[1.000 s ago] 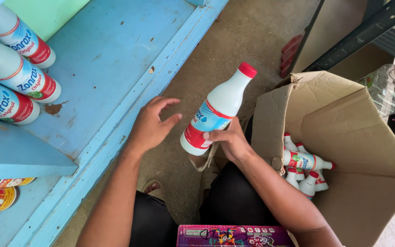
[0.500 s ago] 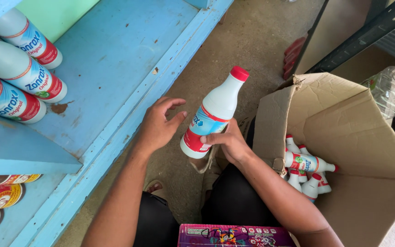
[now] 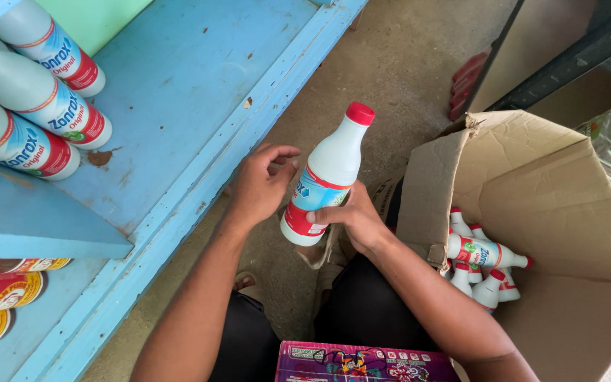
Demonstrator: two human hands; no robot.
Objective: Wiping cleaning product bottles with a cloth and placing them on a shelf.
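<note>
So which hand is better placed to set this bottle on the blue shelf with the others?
Probably the left hand: it is open, right beside the bottle, and on the blue shelf side. The right hand grips the bottle's lower part, on the cardboard box side.

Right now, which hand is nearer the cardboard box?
Right. The right hand grips the white bottle just beside the cardboard box; the left hand sits on the bottle's far side, toward the blue shelf.

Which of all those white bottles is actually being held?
The red-capped bottle between the hands: the right hand grips its base, the left hand is beside it. The others lie on the blue shelf or in the cardboard box.
</note>
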